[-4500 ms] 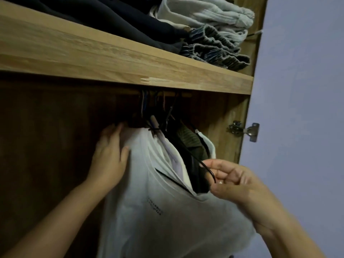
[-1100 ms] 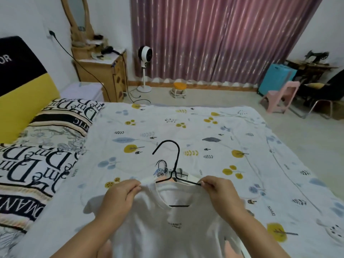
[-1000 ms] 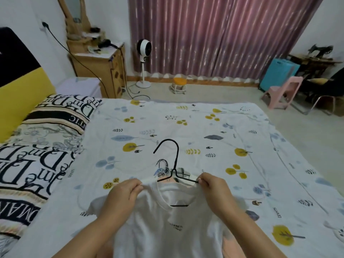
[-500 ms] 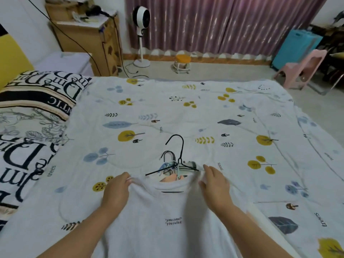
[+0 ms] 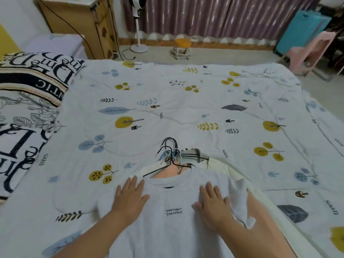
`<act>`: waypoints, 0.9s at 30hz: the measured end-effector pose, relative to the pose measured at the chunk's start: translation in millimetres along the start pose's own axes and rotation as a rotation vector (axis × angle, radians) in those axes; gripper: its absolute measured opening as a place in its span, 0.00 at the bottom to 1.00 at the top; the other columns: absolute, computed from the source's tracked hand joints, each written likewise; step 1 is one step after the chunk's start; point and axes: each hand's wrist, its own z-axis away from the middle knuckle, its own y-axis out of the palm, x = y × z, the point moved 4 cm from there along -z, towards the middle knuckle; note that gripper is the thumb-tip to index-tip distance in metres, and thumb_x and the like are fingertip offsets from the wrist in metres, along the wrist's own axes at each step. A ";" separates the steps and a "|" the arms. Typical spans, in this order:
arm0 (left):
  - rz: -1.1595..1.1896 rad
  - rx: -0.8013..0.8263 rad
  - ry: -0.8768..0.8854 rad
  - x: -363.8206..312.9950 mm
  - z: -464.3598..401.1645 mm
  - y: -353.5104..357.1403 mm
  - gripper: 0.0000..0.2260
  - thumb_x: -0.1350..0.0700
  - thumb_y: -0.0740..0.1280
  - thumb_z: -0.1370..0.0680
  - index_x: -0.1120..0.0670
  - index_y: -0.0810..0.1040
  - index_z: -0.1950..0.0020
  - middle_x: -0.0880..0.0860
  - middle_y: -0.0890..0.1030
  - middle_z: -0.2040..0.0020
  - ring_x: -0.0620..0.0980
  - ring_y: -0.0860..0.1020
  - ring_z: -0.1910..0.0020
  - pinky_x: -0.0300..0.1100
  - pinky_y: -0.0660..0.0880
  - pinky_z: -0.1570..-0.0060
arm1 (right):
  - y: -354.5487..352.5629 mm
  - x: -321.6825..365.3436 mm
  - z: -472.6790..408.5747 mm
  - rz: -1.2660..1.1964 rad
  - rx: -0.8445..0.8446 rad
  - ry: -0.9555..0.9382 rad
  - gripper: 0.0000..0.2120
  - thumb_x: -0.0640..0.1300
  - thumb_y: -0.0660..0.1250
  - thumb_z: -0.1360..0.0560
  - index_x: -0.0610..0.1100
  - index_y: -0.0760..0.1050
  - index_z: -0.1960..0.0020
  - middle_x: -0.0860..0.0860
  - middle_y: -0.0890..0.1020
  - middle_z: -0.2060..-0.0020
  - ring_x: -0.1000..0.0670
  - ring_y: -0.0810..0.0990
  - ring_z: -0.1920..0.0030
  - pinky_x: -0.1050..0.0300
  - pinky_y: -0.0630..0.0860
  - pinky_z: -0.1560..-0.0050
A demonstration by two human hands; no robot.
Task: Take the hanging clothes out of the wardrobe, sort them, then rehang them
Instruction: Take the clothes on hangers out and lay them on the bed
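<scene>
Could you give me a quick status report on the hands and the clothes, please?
Left hand and right hand open, flat on white T-shirt. Clothes pile on bed, hangers still in. Nothing in the way.

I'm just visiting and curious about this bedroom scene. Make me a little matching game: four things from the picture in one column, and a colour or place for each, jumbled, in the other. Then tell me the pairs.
Things:
1. stool
2. white T-shirt
3. chair
4. hanger hooks

Descriptions:
A. pink, on the floor at far right
B. black wire, lying bunched on the bedspread
C. orange seat, in front of the curtain
D. flat under the left hand and right hand

Pairs: 1-C, 2-D, 3-A, 4-B
</scene>
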 end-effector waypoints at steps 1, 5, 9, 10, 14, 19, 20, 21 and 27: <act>-0.012 0.021 0.001 -1.4 4.5 -4.7 0.26 0.44 0.46 0.18 0.51 0.46 0.23 0.53 0.44 0.22 0.53 0.44 0.23 0.52 0.44 0.27 | -3.5 0.7 3.6 0.013 0.001 0.003 0.27 0.55 0.51 0.19 0.48 0.48 0.24 0.47 0.43 0.23 0.44 0.42 0.24 0.41 0.49 0.27; -0.006 0.046 0.073 -11.4 32.1 -38.9 0.17 0.48 0.51 0.18 0.53 0.69 0.33 0.53 0.69 0.32 0.53 0.67 0.33 0.45 0.63 0.35 | -24.3 6.6 31.5 0.037 -0.030 -0.018 0.18 0.49 0.53 0.20 0.44 0.66 0.33 0.45 0.66 0.32 0.46 0.63 0.30 0.53 0.65 0.36; 0.100 -0.008 0.103 -17.2 75.5 -80.1 0.14 0.51 0.54 0.19 0.52 0.73 0.37 0.51 0.75 0.38 0.50 0.73 0.40 0.40 0.69 0.45 | -58.2 19.6 73.8 0.007 -0.108 -0.093 0.15 0.47 0.54 0.20 0.43 0.72 0.37 0.45 0.74 0.40 0.44 0.71 0.38 0.55 0.69 0.43; 0.103 -0.031 0.102 -17.3 87.4 -91.4 0.14 0.51 0.54 0.19 0.51 0.73 0.37 0.51 0.76 0.38 0.50 0.73 0.40 0.40 0.69 0.46 | -68.8 23.9 84.6 0.015 -0.125 -0.114 0.15 0.47 0.54 0.20 0.43 0.72 0.37 0.45 0.75 0.40 0.45 0.72 0.38 0.54 0.70 0.43; 0.141 -0.081 0.097 -19.5 141.3 -137.6 0.14 0.50 0.55 0.19 0.51 0.73 0.37 0.51 0.76 0.38 0.50 0.74 0.41 0.41 0.71 0.45 | -113.5 43.3 133.3 0.090 -0.177 -0.218 0.15 0.47 0.54 0.20 0.43 0.72 0.37 0.45 0.75 0.40 0.45 0.72 0.38 0.53 0.70 0.42; 0.142 -0.158 0.119 -28.3 225.6 -193.5 0.14 0.51 0.56 0.20 0.51 0.73 0.37 0.51 0.77 0.39 0.50 0.74 0.41 0.42 0.71 0.44 | -161.5 65.3 200.9 0.194 -0.248 -0.359 0.16 0.48 0.55 0.20 0.44 0.70 0.35 0.45 0.75 0.38 0.45 0.72 0.37 0.54 0.70 0.40; 0.138 -0.172 0.116 -30.1 244.3 -202.2 0.14 0.51 0.56 0.20 0.51 0.73 0.37 0.51 0.77 0.38 0.50 0.74 0.41 0.42 0.70 0.45 | -169.0 69.2 215.4 0.211 -0.263 -0.393 0.16 0.48 0.56 0.20 0.44 0.71 0.36 0.44 0.75 0.37 0.45 0.72 0.37 0.54 0.70 0.40; 0.135 -0.185 0.112 -31.9 263.8 -210.1 0.14 0.51 0.57 0.20 0.51 0.73 0.37 0.50 0.77 0.38 0.50 0.74 0.41 0.41 0.70 0.45 | -175.9 72.9 230.3 0.226 -0.279 -0.427 0.16 0.48 0.56 0.20 0.44 0.71 0.36 0.44 0.75 0.37 0.45 0.72 0.37 0.54 0.70 0.41; 0.158 -0.277 0.034 -42.3 389.4 -238.6 0.15 0.51 0.57 0.19 0.52 0.72 0.35 0.51 0.77 0.38 0.50 0.75 0.43 0.40 0.69 0.50 | -204.9 99.9 323.3 0.288 -0.351 -0.639 0.14 0.48 0.56 0.21 0.44 0.72 0.39 0.45 0.76 0.42 0.43 0.72 0.40 0.53 0.71 0.42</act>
